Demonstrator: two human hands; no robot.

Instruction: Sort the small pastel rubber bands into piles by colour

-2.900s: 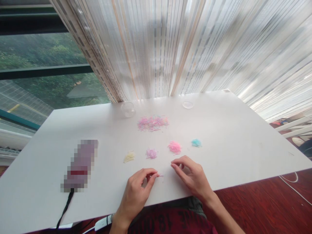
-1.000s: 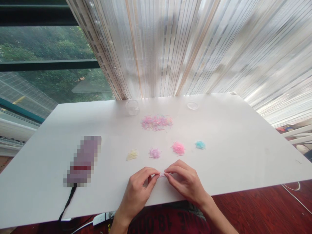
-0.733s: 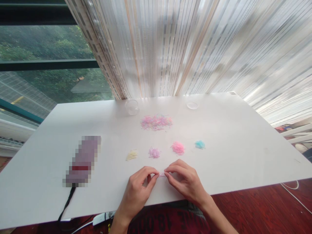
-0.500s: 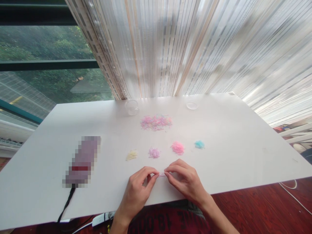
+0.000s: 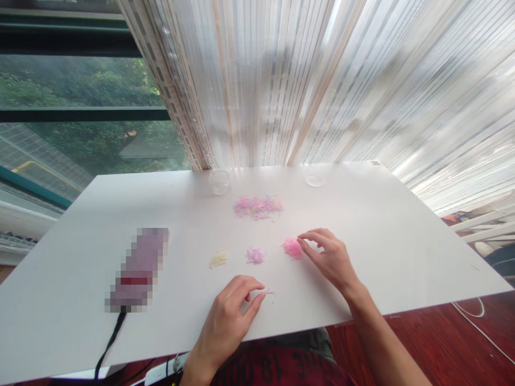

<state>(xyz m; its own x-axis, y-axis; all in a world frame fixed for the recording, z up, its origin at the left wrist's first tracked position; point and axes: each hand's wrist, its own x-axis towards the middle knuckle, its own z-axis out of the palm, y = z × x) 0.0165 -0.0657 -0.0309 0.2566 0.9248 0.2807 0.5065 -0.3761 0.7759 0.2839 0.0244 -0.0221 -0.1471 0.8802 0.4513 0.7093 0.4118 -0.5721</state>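
My right hand has thumb and forefinger tips pinched together at the right edge of a pile of pink shreds. Whatever is between those fingertips is too small to make out. My left hand rests near the table's front edge, its thumb and forefinger apart. A few loose purple strands lie just at its fingertips. Beyond it are a small pile of pale purple shreds and one of yellow shreds. Farther back spreads a larger heap of mixed-colour shreds. The blue pile is hidden behind my right hand.
A clear round container and a clear lid sit at the back of the white table. On the left lies a blurred-out purple object with a black strap. A striped curtain hangs behind the table.
My right hand has moved away from my left, forward and right to the pink pile, now covering the blue one. My left finger and thumb have parted, leaving purple strands on the table.
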